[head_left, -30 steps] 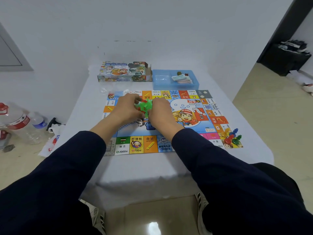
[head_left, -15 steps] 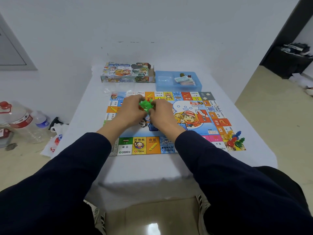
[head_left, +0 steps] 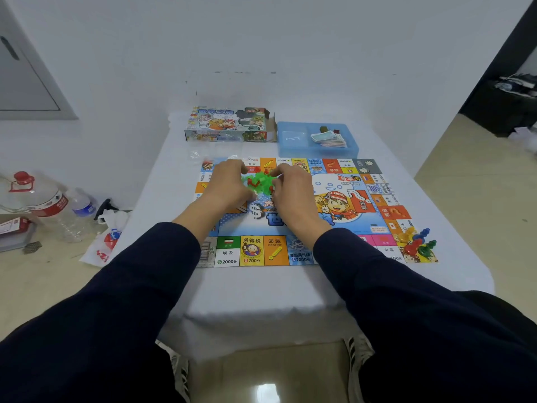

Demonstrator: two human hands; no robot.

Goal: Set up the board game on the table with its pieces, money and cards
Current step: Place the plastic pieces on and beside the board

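Note:
The colourful game board [head_left: 343,228] lies flat on the white table [head_left: 255,289]. Over its upper left part my left hand [head_left: 228,184] and my right hand [head_left: 292,189] cup a heap of small green and red plastic pieces [head_left: 259,181] between their curled fingers. A cluster of coloured pawns [head_left: 415,244] stands on the board's near right corner. At the back, a blue tray [head_left: 293,146] holds a stack of cards and money [head_left: 328,139]. The game box [head_left: 228,125] lies left of the tray.
A crumpled clear plastic bag [head_left: 196,154] lies by the board's far left corner. On the floor to the left are big water bottles [head_left: 49,202] and a white bag [head_left: 107,242]. The wall runs close behind the table.
Both hands have slid a little away from me up the board, still closed around the green pieces. More of the heap shows between them now.

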